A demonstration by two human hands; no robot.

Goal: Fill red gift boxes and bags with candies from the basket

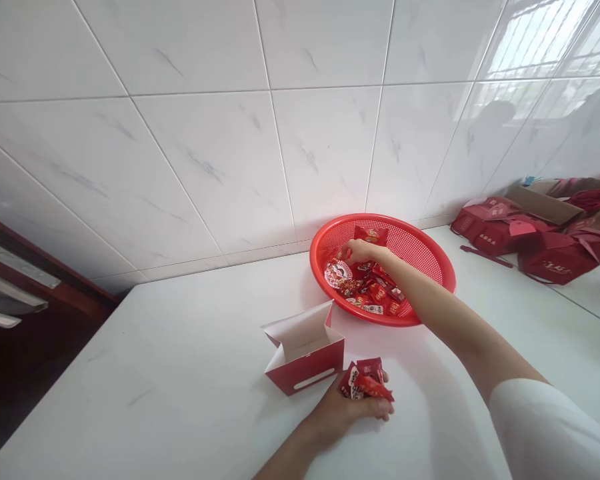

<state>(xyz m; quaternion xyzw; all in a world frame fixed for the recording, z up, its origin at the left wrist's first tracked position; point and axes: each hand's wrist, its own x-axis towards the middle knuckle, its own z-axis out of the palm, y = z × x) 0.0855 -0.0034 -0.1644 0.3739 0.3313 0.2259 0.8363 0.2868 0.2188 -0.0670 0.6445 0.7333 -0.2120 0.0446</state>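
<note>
Several red-wrapped candies [367, 380] lie in my left hand [347, 407], whose fingers curl round them just right of an open-topped red box [307, 367]. The box stands upright on the white table, its pale inside showing. Behind it is a red plastic basket [437, 257] with perforated walls, holding wrapped candies [375, 293] and a round printed packet [337, 273]. My right hand [359, 252] reaches into the basket at its left part, fingers bent down and pinched together over the packets; what they hold, if anything, is hidden.
Dark red gift boxes [495, 230] and an open cardboard box [545, 203] stand at the far right against the tiled wall [325, 147]. The white table [180, 347] ends at a slanted left edge, with dark red furniture [40, 287] beyond it.
</note>
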